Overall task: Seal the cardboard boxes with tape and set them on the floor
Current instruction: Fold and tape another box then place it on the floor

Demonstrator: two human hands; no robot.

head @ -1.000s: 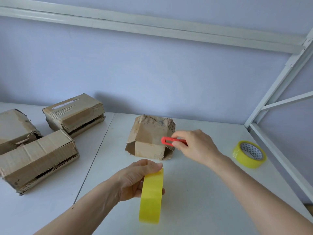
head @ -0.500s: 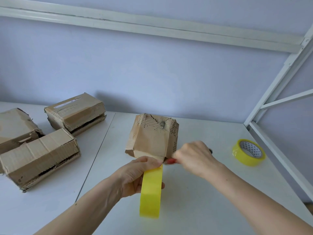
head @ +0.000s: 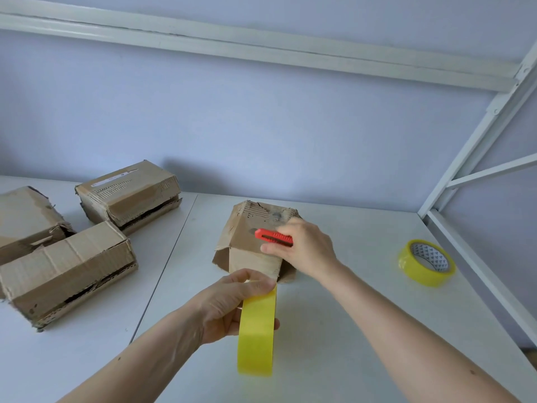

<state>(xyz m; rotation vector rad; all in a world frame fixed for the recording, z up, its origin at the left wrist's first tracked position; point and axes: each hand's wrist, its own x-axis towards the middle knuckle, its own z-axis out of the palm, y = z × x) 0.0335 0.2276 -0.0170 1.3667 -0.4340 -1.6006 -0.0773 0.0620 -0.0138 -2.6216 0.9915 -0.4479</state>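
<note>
A small worn cardboard box stands in the middle of the white table, its near end flaps splayed. My left hand grips a yellow tape roll upright just in front of the box, the roll's top edge touching the box's near face. My right hand rests on the box's right side and holds a red utility knife that points left across the box top.
Three more cardboard boxes lie at the left: one at the back, one in front, one at the far left edge. A second yellow tape roll lies flat at the right, near the white metal frame.
My right hand has risen from the box's near bottom edge back to its top right, the red knife showing again. The left hand and roll stay against the box.
</note>
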